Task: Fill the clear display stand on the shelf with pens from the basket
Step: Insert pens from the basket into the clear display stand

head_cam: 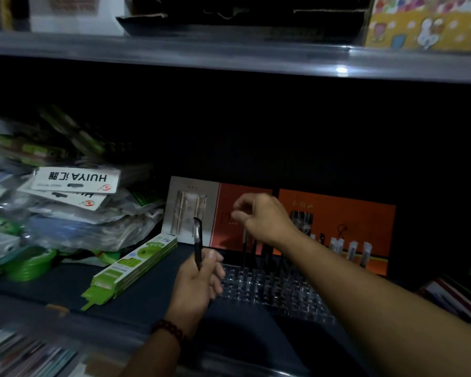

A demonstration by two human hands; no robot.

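I see the clear display stand [269,288] sitting on the dark shelf [65,289], close to the shelf's front edge and right of its middle, with pens standing in its back rows and the nearer holes looking empty. My right hand [261,219] hovers above the stand's back left corner, thumb and forefinger pinched at the top of a thin dark pen [244,248] that hangs nearly upright with its lower end at a back-row hole; the dim light stops me telling whether the tip is already seated. My left hand [199,278] is just beside the stand's left edge, clenched around the lower half of a black pen [197,240] held upright, clip end up.

The move turns on that upright axis: the left hand's pen already points the way the holes run, and the stand lies directly to its right, so I judge a short sideways carry and a straight drop would seat it. The left hand is the nearer to the empty front rows.

Room is tight. Orange display cards [335,213] stand right behind the stand, a green box [131,268] lies at an angle towards the shelf's front left, and bagged packets [74,210] are heaped at the left end. The upper shelf [229,55] hangs well above. The basket is not in view.
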